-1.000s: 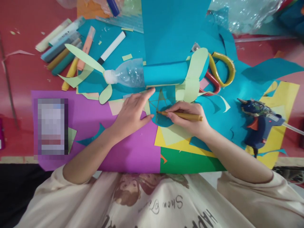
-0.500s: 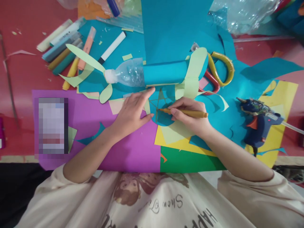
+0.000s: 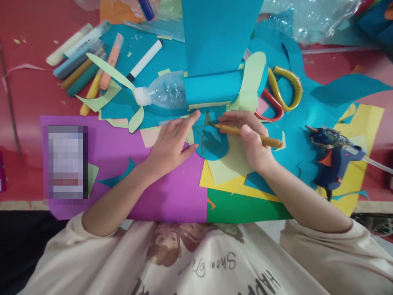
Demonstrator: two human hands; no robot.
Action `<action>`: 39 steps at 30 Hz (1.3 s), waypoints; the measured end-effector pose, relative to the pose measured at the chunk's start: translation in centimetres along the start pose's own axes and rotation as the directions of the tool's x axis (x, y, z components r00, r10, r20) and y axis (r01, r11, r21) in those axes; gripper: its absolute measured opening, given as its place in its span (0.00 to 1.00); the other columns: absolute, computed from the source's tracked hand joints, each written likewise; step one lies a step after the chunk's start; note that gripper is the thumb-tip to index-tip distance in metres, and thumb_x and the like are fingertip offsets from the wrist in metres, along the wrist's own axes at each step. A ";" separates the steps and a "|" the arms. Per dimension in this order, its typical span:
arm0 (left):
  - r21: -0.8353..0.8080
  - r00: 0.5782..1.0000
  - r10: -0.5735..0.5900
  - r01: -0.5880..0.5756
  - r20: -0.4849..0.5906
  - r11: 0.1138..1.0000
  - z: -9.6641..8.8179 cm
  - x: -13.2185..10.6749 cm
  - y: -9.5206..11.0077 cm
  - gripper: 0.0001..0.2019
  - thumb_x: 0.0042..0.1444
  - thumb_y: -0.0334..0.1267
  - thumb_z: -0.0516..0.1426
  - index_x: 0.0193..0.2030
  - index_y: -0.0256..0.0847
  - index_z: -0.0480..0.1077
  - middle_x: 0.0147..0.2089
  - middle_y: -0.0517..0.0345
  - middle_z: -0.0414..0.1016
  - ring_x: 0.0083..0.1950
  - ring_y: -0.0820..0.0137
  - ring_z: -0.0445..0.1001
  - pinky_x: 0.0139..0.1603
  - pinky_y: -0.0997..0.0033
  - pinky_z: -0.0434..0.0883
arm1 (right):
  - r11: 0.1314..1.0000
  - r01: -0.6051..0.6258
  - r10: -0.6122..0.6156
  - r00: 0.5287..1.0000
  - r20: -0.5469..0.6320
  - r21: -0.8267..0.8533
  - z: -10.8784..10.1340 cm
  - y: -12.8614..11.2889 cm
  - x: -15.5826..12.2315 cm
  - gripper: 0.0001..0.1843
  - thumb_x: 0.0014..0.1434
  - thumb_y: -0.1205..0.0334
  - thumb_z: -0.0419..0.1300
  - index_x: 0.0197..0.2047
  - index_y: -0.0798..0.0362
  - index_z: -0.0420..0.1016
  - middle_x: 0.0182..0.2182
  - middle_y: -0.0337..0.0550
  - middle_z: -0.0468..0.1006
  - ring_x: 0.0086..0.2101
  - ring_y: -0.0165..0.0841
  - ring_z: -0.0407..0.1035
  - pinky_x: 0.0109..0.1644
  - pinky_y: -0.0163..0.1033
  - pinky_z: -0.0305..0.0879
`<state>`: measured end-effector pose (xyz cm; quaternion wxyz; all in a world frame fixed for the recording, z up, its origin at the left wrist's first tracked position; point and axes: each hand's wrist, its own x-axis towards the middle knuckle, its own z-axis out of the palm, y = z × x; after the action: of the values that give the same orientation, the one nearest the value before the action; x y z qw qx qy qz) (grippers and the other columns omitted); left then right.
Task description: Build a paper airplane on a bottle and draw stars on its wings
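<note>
My right hand (image 3: 253, 141) grips a golden-brown marker (image 3: 235, 130), its tip at a star outline (image 3: 206, 131) on a rounded piece of blue paper (image 3: 216, 149). My left hand (image 3: 173, 141) lies flat with fingers stretched out, index finger and thumb at the left edge of that blue piece. Just beyond the hands lies a clear plastic bottle (image 3: 167, 91) on its side, wrapped in blue paper (image 3: 211, 87). Pale green paper shapes sit at its cap end and a pale green strip (image 3: 253, 78) at its base.
Several markers (image 3: 82, 61) lie at the upper left, with a white marker (image 3: 145, 59) nearby. Scissors (image 3: 285, 90) with yellow and red handles are right of the bottle. A blue glue gun (image 3: 336, 159) is at the right; a blurred-out phone (image 3: 67, 162) rests on purple paper (image 3: 123, 139).
My right hand has shifted the marker up and slightly right along the star, and the pen now leans the other way. The bottle moved up slightly; my left hand stays put.
</note>
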<state>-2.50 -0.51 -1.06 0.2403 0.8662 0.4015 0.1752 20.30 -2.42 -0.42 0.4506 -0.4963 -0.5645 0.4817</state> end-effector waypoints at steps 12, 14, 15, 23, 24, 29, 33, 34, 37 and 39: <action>-0.026 0.999 -0.036 0.037 0.012 0.999 -0.1 0.1 0.2 0.31 0.67 0.53 0.48 0.72 0.42 0.48 0.65 0.45 0.65 0.62 0.55 0.64 0.61 0.56 0.63 | 0.997 -0.006 0.004 1.000 -0.024 -0.078 0.3 -1.3 -0.6 0.17 0.57 0.43 0.63 0.36 0.49 0.71 0.28 0.38 0.78 0.26 0.30 0.73 0.28 0.36 0.70; -0.032 0.999 -0.039 0.039 0.018 0.999 -0.1 0.2 0.2 0.32 0.67 0.55 0.47 0.72 0.42 0.48 0.64 0.44 0.66 0.62 0.54 0.64 0.61 0.55 0.63 | 0.995 -0.005 0.001 0.999 -0.039 -0.101 0.4 -1.5 -1.1 0.16 0.56 0.45 0.64 0.37 0.48 0.72 0.31 0.40 0.80 0.28 0.31 0.75 0.29 0.37 0.72; -0.035 0.999 -0.040 0.041 0.023 0.999 -0.1 0.2 0.3 0.32 0.67 0.55 0.47 0.72 0.42 0.48 0.64 0.44 0.66 0.62 0.54 0.64 0.61 0.55 0.62 | 0.993 -0.001 -0.004 0.999 -0.037 -0.116 0.5 -1.5 -1.4 0.16 0.57 0.45 0.64 0.38 0.48 0.72 0.32 0.41 0.81 0.29 0.32 0.76 0.30 0.37 0.73; -0.034 0.999 -0.043 0.044 0.021 0.998 -0.1 0.1 0.3 0.32 0.67 0.57 0.45 0.72 0.41 0.48 0.63 0.44 0.67 0.62 0.54 0.64 0.61 0.55 0.62 | 0.968 0.091 -0.121 0.986 -0.113 -0.235 0.3 -1.7 -2.3 0.16 0.58 0.43 0.61 0.37 0.46 0.74 0.31 0.44 0.81 0.30 0.36 0.75 0.33 0.43 0.73; -0.033 0.999 -0.040 0.040 0.021 0.999 -0.1 0.1 0.3 0.32 0.67 0.57 0.45 0.72 0.41 0.48 0.63 0.44 0.67 0.62 0.54 0.64 0.62 0.55 0.62 | 0.976 0.073 -0.094 0.991 -0.097 -0.203 0.3 -1.7 -2.2 0.15 0.58 0.44 0.61 0.37 0.46 0.74 0.31 0.44 0.81 0.29 0.35 0.75 0.32 0.42 0.73; -0.013 1.000 -0.021 0.021 0.004 1.000 -0.1 0.0 0.3 0.31 0.68 0.55 0.46 0.72 0.41 0.49 0.64 0.44 0.67 0.62 0.55 0.64 0.62 0.55 0.62 | 0.993 -0.042 0.050 0.996 0.069 -0.113 0.5 -1.2 -1.2 0.13 0.58 0.50 0.63 0.34 0.52 0.73 0.28 0.41 0.80 0.26 0.30 0.74 0.27 0.36 0.70; -0.014 1.000 -0.011 0.011 0.011 1.000 -0.2 0.0 0.3 0.30 0.68 0.53 0.46 0.72 0.42 0.48 0.65 0.45 0.66 0.62 0.56 0.64 0.61 0.56 0.62 | 0.978 -0.055 0.075 0.993 0.090 -0.200 0.3 -0.8 -1.0 0.11 0.57 0.54 0.62 0.33 0.54 0.74 0.25 0.40 0.78 0.23 0.29 0.71 0.25 0.34 0.66; -0.015 1.000 -0.008 0.008 0.011 1.000 -0.2 0.0 0.3 0.30 0.68 0.53 0.46 0.72 0.42 0.47 0.65 0.45 0.65 0.63 0.56 0.64 0.61 0.56 0.62 | 0.977 -0.052 0.072 0.993 0.090 -0.207 0.3 -0.8 -1.0 0.10 0.57 0.55 0.62 0.33 0.54 0.74 0.24 0.39 0.78 0.23 0.29 0.71 0.25 0.34 0.65; -0.014 1.000 -0.010 0.010 0.010 1.000 -0.2 0.0 0.4 0.30 0.68 0.53 0.46 0.72 0.42 0.48 0.66 0.45 0.65 0.63 0.56 0.64 0.62 0.56 0.63 | 0.975 -0.053 0.075 0.993 0.093 -0.216 0.2 -0.8 -1.0 0.09 0.57 0.57 0.61 0.33 0.54 0.74 0.24 0.39 0.77 0.23 0.28 0.70 0.25 0.34 0.65; -0.015 1.000 -0.023 0.024 0.015 1.000 -0.2 0.0 0.4 0.30 0.68 0.53 0.47 0.72 0.43 0.48 0.65 0.45 0.66 0.63 0.56 0.64 0.62 0.55 0.63 | 0.974 -0.056 0.078 0.992 0.095 -0.218 0.3 -0.9 -1.0 0.08 0.57 0.57 0.61 0.33 0.53 0.74 0.25 0.40 0.78 0.23 0.28 0.70 0.26 0.34 0.65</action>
<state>-2.33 -0.66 -0.70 0.2519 0.8609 0.4085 0.1689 20.00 -3.48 0.39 0.3478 -0.5353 -0.6188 0.4577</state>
